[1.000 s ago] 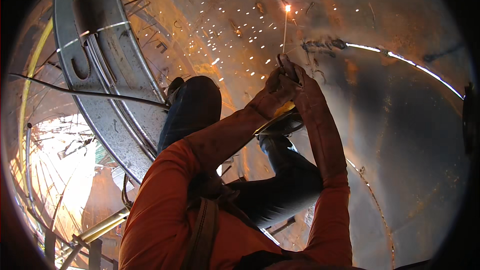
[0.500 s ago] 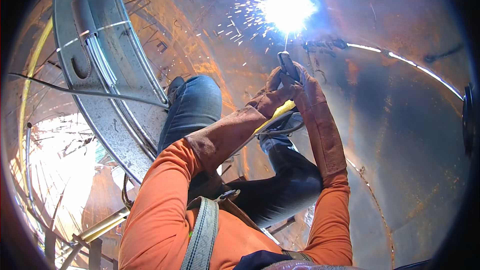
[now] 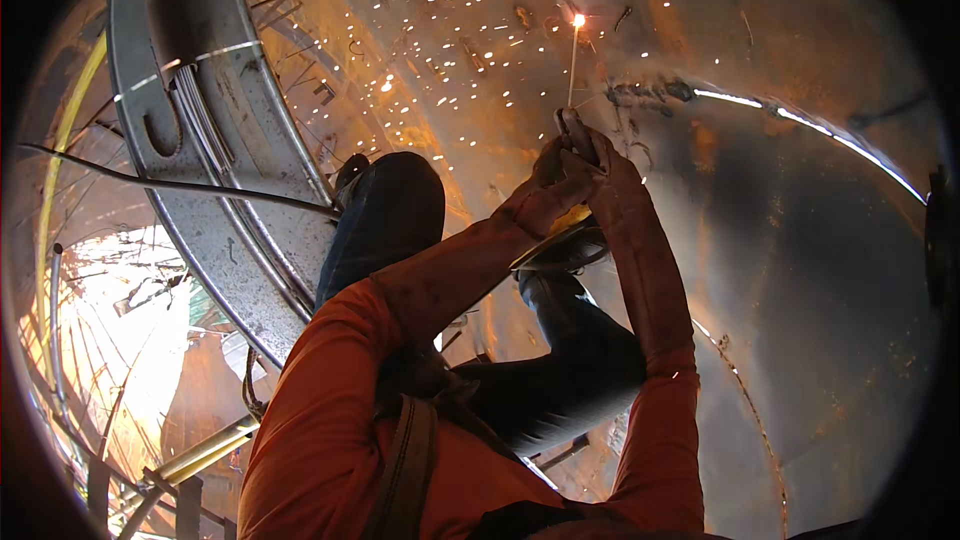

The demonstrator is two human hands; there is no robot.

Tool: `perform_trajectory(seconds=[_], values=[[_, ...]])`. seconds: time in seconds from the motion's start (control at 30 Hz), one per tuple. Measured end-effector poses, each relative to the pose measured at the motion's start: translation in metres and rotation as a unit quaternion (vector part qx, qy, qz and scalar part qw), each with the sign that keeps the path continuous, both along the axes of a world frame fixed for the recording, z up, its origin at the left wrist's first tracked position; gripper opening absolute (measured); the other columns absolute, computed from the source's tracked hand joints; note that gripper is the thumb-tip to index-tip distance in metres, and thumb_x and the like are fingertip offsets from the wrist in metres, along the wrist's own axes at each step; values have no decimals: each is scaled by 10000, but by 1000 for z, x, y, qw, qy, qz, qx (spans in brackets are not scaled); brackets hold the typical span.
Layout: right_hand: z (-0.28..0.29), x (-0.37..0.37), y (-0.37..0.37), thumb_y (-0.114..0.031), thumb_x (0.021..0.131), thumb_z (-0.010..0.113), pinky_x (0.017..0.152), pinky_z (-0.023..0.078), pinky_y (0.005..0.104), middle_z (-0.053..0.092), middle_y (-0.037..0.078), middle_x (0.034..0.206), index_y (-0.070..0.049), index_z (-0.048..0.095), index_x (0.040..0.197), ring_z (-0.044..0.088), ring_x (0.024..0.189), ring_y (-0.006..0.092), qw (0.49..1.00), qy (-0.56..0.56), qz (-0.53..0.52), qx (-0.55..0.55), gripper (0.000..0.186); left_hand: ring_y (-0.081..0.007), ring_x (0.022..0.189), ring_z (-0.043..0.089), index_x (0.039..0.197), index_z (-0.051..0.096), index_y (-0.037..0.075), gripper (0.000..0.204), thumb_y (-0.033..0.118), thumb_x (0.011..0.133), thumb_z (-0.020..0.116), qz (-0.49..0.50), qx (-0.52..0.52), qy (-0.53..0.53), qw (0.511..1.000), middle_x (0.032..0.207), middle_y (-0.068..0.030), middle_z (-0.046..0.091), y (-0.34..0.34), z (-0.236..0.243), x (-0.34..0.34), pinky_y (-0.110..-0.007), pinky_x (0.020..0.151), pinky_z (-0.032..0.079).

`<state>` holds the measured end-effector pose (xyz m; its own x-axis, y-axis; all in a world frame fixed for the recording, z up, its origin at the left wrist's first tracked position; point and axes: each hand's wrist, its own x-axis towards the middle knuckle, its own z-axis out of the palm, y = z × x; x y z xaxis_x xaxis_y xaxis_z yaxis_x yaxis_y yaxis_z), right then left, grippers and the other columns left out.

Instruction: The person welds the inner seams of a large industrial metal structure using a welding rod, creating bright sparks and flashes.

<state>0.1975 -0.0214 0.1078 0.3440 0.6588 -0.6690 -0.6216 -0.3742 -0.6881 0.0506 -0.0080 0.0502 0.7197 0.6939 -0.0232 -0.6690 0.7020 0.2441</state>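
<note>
Both my hands wear brown leather gloves and are raised together in front of my knees. My left hand (image 3: pixel 545 172) and my right hand (image 3: pixel 617 172) are closed around a welding electrode holder (image 3: pixel 577 132). A thin welding electrode (image 3: pixel 573 68) extends from its jaws toward the rusty steel plate (image 3: pixel 690 30). The electrode's tip glows orange beside a dark seam, with small sparks scattered to its left. Below the gloves, part of a yellow thing (image 3: pixel 570 219) shows above a dark shoe. The glove leather hides most of the holder's grip.
A long metal plank (image 3: pixel 265 285) stands at left, carrying a brown tube (image 3: pixel 171 25) with several spare electrodes (image 3: pixel 200 120). A dark cable (image 3: pixel 180 183) crosses it. A yellow hose (image 3: pixel 62 135) and loose rods lie farther left. Light shines through a curved gap (image 3: pixel 840 138) at right.
The big white arc glare has shrunk to a small orange glow at the electrode tip. Sparks are spread wider to the left, and the scene is darker. My hands have hardly moved.
</note>
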Motion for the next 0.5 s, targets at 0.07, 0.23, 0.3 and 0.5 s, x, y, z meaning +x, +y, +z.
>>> perform_trajectory(seconds=[0.07,0.23,0.3,0.5], values=[[-6,3,2,-151,1123,541,1085,555,332,680,148,1388,39,583,1447,682,1248,229,989,-106,69,-77,378,-146,1094,676,1189,635,59,240,104,968,718,-5,1,-1,1000,1117,-75,680,2,2,-2,-341,913,536],[-20,12,-9,-209,1132,537,1089,568,350,707,142,1292,29,631,1367,706,1182,257,998,10,2,65,348,-119,1094,677,1212,617,62,249,95,982,707,-13,0,-2,1000,1117,-63,678,2,-4,11,-321,898,540],[-21,18,-13,-238,1131,545,1050,591,348,712,144,1287,21,639,1349,713,1171,264,997,-55,-42,-32,352,-109,1094,677,1221,609,63,253,91,987,702,-23,-16,8,1000,1117,-58,678,1,-8,17,-313,891,542],[-17,18,-15,-237,1126,555,1038,595,347,711,144,1283,21,636,1358,715,1160,265,1000,-8,-16,-18,356,-106,1103,639,1333,577,108,353,129,1003,701,-21,30,-41,998,1154,-13,644,-5,-15,18,-296,938,519]])
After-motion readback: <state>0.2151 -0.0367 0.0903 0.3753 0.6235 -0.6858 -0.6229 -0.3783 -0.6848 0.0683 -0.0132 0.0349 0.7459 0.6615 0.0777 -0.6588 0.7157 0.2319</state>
